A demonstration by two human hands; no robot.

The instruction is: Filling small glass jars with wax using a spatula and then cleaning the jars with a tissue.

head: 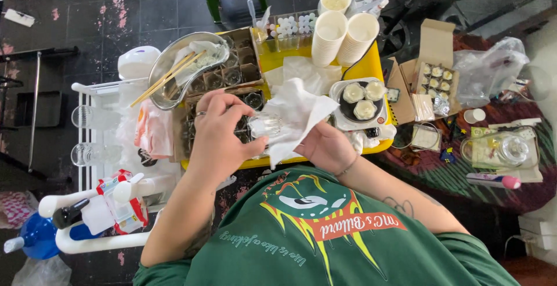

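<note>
A: What is the left hand (217, 132) doing?

B: Its fingers (255, 144) are grasping a small clear jar (266, 125). The jar is in the middle of the frame, just above the yellow counter (371, 60).

A: And the right hand (325, 147)?

B: Its fingers are clenched on a white cloth (296, 112). The cloth touches the jar and partly wraps it. The cloth hides the fingertips.

A: What is under the hands?

B: A brown box (226, 80) with many little square holes. Some holes have small glass jars in them.

A: What is in the upper left of the frame?

B: A shiny metal bowl (174, 60) sits on the box. Wooden sticks (165, 80) lie across it, and some white cloth is inside.

A: What is up at the top?

B: Stacks of white paper cups (345, 33) lie on their sides. Beside them is a clear tray of little white balls (293, 26).

A: What is just right of the cloth?

B: A small scale (362, 103) with a dark dish. Three pale round lumps sit in the dish.

A: And farther right?

B: An open brown carton (435, 77) with small cups in it. A clear bag (490, 68) is next to it. Lower right there is a glass jar (505, 149) on some paper, and a pink and white tube (493, 180) near it.

A: What is at the lower left?

B: A white rack (87, 129) with clear glasses, some bottles, and a blue jug (38, 236).

A: What is the person wearing?

B: A green shirt (325, 239) with a picture on it.
</note>
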